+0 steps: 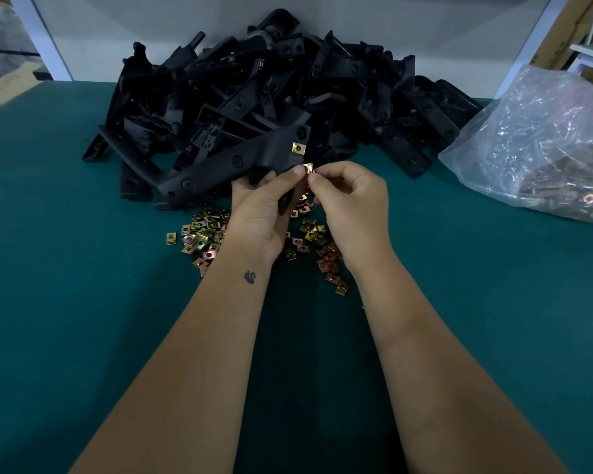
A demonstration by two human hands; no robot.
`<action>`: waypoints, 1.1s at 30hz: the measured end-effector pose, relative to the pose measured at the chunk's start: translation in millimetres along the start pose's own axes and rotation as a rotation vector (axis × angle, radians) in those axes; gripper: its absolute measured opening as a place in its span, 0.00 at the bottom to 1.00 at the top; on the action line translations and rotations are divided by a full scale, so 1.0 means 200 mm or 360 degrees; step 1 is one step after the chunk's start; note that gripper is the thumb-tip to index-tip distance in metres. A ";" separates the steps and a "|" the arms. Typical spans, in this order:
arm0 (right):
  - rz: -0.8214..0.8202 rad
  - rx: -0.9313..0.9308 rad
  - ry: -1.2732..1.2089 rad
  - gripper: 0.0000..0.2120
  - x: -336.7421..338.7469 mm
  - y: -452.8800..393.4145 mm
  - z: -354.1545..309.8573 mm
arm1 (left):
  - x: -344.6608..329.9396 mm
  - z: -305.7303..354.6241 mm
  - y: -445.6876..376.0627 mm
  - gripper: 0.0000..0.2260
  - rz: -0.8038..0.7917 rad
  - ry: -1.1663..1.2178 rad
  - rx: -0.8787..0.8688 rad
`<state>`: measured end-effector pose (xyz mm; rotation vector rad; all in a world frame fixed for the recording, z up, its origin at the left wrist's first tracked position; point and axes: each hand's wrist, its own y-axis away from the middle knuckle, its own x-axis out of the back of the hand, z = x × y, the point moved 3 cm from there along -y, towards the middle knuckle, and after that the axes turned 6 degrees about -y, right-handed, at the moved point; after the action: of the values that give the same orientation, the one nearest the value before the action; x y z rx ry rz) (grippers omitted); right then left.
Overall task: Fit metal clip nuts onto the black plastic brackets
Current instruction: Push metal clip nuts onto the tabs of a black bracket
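With one clip nut (299, 147) already seated, the left hand (260, 213) grips the black bracket (233, 165) above the table's loose nuts (202, 234) while right-hand fingers (314, 177) pinch a second clip nut (308, 168), which next needs sliding squarely onto the bracket's near edge.

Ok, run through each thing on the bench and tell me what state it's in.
Left hand: holds bracket.
Right hand: pinches clip nut.
Clip nut: at bracket edge.
Bracket: one nut already fitted.
Loose nuts: scattered on mat.
Bracket pile: heaped behind.
Plastic bag: lying right, holds nuts.
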<state>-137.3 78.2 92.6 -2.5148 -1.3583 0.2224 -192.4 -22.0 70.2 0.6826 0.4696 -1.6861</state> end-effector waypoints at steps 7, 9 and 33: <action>0.0011 0.0042 0.0129 0.03 -0.01 0.00 0.00 | -0.01 0.00 0.01 0.23 0.0038 -0.0093 -0.0066; 0.0062 -0.0008 0.0018 0.05 -0.01 0.01 0.00 | -0.02 0.00 0.01 0.24 0.0026 -0.0029 -0.0035; -0.0032 0.0103 -0.0021 0.08 -0.05 0.02 0.01 | -0.04 -0.02 0.05 0.23 0.0025 0.0258 0.0262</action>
<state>-140.5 68.0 90.1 -2.4498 -1.3589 0.2745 -180.5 -16.1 73.0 0.9460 0.4404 -1.6743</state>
